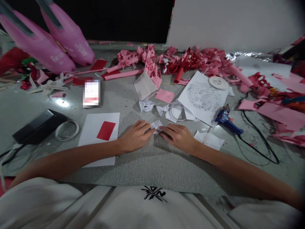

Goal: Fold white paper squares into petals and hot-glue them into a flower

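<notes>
Printed paper slip (pixel 156 125): small, white, dark-marked; between the two hands, just above the grey table mat (pixel 143 170); creases too small to read.
Left hand (pixel 137 136): fingers drawn narrow, pinching the slip's left end.
Right hand (pixel 179 136): fingers narrow, holding the slip's right end; exact thumb contact unclear.
Risk, slip: could tear or crease askew if the hands pull unevenly; fingertips cover much of it, so misalignment might go unnoticed.
Risk, left forearm: lies over the white sheet (pixel 87 136); a sweep could drag it along with the red paper rectangle (pixel 106 130) on top.
Risk, blue glue gun (pixel 228 122): beyond the right forearm, black cord (pixel 259 133) looping nearer; a wide reach could snag it. Heat: cannot tell.
Obstacles, ahead: crumpled white paper (pixel 145 105), pink paper square (pixel 165 95), and patterned sheet (pixel 202 97) bearing a tape roll (pixel 213 83).
Far edge: heaped pink paper bows (pixel 151 60), crowding the back.
Left side: black case (pixel 38 127), beside a tape ring (pixel 56 131); two pink bottles (pixel 54 60) beyond.
</notes>
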Motion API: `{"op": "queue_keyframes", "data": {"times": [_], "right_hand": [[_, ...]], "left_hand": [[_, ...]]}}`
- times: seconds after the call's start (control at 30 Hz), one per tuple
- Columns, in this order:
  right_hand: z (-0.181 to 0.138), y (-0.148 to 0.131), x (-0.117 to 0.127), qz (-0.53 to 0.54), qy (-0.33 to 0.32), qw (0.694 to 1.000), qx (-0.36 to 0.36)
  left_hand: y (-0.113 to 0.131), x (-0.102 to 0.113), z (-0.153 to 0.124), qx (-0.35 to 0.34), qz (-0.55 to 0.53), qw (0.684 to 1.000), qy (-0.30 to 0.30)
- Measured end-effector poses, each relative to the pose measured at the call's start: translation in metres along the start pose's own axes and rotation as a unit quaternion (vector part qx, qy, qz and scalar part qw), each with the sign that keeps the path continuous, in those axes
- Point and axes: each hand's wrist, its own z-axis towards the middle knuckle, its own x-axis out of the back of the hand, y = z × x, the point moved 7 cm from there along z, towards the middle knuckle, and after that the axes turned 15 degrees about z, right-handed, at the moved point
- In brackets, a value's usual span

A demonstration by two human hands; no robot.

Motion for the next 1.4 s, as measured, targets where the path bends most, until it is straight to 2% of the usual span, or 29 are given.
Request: {"op": "queue_keyframes", "data": {"times": [0.27, 0.5, 0.6, 0.67, 0.73, 0.93, 1.23, 1.4], "right_hand": [[-0.001, 0.005, -0.002, 0.016, -0.011, 1.000, -0.022], [0.000, 0.004, -0.002, 0.011, -0.014, 1.000, -0.008], [0.001, 0.002, -0.002, 0.016, -0.023, 1.000, 0.004], [0.002, 0.001, -0.003, 0.024, -0.031, 0.999, 0.005], [0.002, 0.002, -0.003, 0.036, -0.037, 0.999, -0.006], [0.002, 0.008, -0.005, 0.060, -0.036, 0.997, -0.045], [0.003, 0.004, -0.004, 0.101, -0.037, 0.994, -0.012], [0.001, 0.000, -0.005, 0.120, -0.041, 0.992, 0.025]], "left_hand": [[0.001, -0.001, 0.000, -0.014, -0.067, 0.998, 0.007], [0.012, 0.008, -0.004, -0.089, -0.135, 0.985, 0.061], [0.003, 0.007, -0.002, -0.021, -0.109, 0.991, 0.072], [-0.007, 0.001, -0.001, 0.054, -0.084, 0.993, 0.057], [-0.012, -0.004, 0.000, 0.091, -0.073, 0.992, 0.042], [-0.009, -0.005, 0.001, 0.069, -0.087, 0.993, 0.040], [-0.010, -0.003, 0.001, 0.083, -0.098, 0.991, 0.045], [-0.009, -0.007, 0.001, 0.083, -0.104, 0.991, 0.028]]}}
